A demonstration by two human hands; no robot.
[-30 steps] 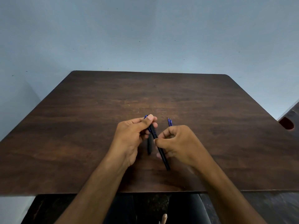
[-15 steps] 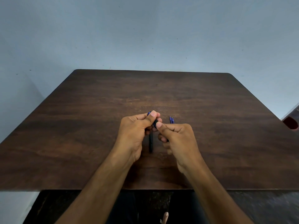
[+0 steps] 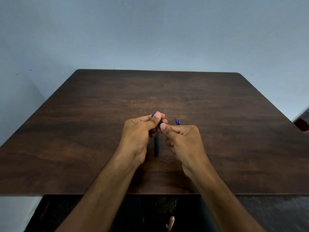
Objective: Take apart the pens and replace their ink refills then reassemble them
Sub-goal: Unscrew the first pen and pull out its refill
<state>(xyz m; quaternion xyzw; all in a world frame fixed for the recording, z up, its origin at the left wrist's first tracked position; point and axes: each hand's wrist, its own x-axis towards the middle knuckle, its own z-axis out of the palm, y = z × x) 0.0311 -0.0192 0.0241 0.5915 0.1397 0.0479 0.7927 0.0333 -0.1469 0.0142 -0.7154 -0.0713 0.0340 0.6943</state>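
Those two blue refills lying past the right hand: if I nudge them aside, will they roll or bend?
The blue refills look thin and round, so they would probably roll on the smooth table. So slender, they are likely light and may flex. Their pointed tips seem fragile.

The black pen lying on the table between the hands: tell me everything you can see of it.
The black pen is a slim, dark, matte-looking barrel lying flat on the brown table, pointing roughly away from the person. Only its near part shows; its far end is hidden beneath the left hand. It lies between the two hands, and I cannot tell whether either touches it. No cap, clip or tip can be made out.
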